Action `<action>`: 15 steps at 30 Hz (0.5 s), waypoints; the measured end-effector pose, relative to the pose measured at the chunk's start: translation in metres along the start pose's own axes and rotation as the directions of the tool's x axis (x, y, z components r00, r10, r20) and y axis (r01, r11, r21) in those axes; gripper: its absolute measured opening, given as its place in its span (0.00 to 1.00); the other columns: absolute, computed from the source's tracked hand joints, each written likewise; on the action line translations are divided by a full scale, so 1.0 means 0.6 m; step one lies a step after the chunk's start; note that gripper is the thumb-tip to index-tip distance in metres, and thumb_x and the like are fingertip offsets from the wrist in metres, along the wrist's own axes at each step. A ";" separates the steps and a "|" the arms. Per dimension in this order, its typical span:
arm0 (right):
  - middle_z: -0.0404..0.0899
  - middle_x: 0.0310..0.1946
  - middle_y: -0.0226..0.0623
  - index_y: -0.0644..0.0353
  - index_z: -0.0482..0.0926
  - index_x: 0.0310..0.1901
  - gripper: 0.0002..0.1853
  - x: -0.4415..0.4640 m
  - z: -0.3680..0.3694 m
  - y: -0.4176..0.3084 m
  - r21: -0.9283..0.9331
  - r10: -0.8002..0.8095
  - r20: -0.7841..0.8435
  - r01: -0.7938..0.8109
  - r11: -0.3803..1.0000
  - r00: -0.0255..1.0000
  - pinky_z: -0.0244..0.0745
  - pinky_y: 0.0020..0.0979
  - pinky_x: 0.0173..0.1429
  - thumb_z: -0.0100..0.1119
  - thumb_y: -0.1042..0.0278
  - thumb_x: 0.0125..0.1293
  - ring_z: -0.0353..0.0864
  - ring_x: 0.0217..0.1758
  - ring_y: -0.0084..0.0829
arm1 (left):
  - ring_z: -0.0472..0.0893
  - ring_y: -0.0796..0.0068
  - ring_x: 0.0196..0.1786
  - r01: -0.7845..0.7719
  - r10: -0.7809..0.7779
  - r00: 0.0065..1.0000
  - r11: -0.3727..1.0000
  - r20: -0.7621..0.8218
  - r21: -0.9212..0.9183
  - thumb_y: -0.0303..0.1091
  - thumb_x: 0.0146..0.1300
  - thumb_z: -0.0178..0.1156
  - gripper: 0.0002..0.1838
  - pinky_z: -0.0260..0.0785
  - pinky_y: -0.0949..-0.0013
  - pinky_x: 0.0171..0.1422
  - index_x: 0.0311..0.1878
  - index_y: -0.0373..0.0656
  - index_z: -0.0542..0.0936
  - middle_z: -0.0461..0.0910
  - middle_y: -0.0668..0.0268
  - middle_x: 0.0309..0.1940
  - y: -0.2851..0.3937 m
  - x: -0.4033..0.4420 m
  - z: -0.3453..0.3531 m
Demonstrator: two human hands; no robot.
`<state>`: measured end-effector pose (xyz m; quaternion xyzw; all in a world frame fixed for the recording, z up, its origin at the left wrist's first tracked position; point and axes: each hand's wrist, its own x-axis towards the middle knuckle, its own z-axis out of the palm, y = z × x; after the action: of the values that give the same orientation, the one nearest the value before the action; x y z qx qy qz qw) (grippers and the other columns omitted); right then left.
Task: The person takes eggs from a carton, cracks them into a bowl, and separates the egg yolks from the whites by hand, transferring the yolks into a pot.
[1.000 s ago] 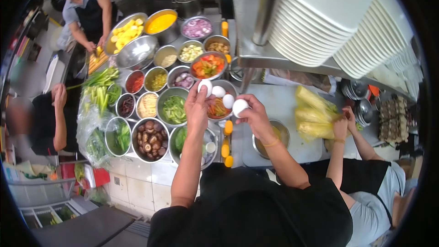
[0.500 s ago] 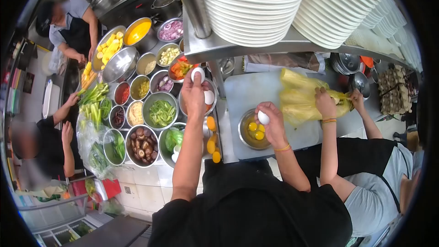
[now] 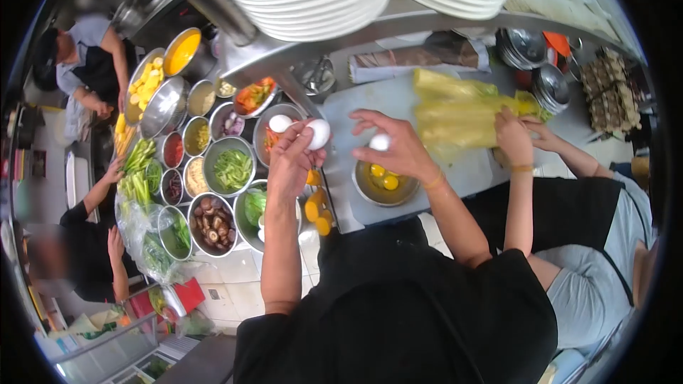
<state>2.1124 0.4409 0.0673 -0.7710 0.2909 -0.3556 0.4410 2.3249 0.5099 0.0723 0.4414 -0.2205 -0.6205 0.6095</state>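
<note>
My left hand (image 3: 290, 163) pinches a white egg (image 3: 319, 134) between thumb and fingers, above the edge of the steel counter. Over a metal bowl (image 3: 388, 201) is my right hand (image 3: 398, 148), its fingers partly stretched and curved around another white egg (image 3: 378, 143). Several yellow yolks (image 3: 390, 183) lie in that bowl, which stands on a pale cutting board (image 3: 341, 117). A further white egg (image 3: 280, 123) rests in a bowl of orange pieces beside my left hand.
Bowls of mushrooms (image 3: 213, 222) and chopped greens (image 3: 232, 169) crowd the left. Stacked white plates (image 3: 306, 0) stand on a shelf overhead. At right, a co-worker's hands (image 3: 514, 135) handle a yellow plastic bag (image 3: 455, 117). Egg trays (image 3: 610, 92) sit beyond. Two other people work at left.
My hands have come closer together. The left has lowered its egg toward the right; the right has moved up and left, its fingers now more extended. The view has shifted.
</note>
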 end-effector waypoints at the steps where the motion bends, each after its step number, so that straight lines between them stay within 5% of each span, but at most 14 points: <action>1: 0.83 0.36 0.35 0.58 0.76 0.57 0.28 0.003 -0.007 -0.013 0.008 0.034 0.033 -0.035 0.999 0.999 0.75 0.26 0.41 0.71 0.65 0.53 0.80 0.33 0.26 | 0.79 0.75 0.29 0.045 -0.045 0.998 0.999 0.032 0.026 0.33 0.68 0.58 0.15 0.69 0.74 0.31 0.54 0.33 0.76 0.82 0.59 0.37 -0.013 -0.004 0.007; 6: 0.84 0.37 0.43 0.59 0.81 0.49 0.23 -0.012 -0.020 0.006 -0.017 -0.002 0.119 0.004 1.000 0.993 0.76 0.30 0.45 0.69 0.65 0.47 0.82 0.34 0.37 | 0.79 0.77 0.31 0.151 -0.183 0.974 0.965 0.133 0.216 0.35 0.68 0.59 0.16 0.71 0.74 0.32 0.52 0.34 0.77 0.81 0.62 0.37 -0.057 -0.011 0.042; 12: 0.83 0.31 0.44 0.59 0.82 0.44 0.21 -0.064 -0.025 0.024 0.041 0.186 0.103 -0.191 0.981 0.977 0.78 0.31 0.41 0.68 0.65 0.45 0.83 0.32 0.41 | 0.79 0.77 0.30 0.186 -0.248 0.957 0.923 0.150 0.338 0.28 0.61 0.64 0.21 0.73 0.74 0.33 0.56 0.31 0.74 0.79 0.59 0.42 -0.096 -0.006 0.048; 15: 0.83 0.31 0.41 0.61 0.82 0.41 0.18 -0.087 -0.017 0.032 -0.033 0.143 -0.023 -0.144 0.989 0.989 0.77 0.28 0.40 0.67 0.69 0.46 0.82 0.31 0.29 | 0.80 0.78 0.31 0.078 -0.195 0.962 0.867 0.189 0.493 0.22 0.55 0.64 0.22 0.74 0.74 0.34 0.54 0.32 0.76 0.80 0.61 0.39 -0.114 -0.007 0.052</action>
<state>2.0714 0.4671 0.0385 -0.7519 0.3561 -0.3258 0.4492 2.2605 0.5167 0.0338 0.5176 -0.4054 -0.6354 0.4049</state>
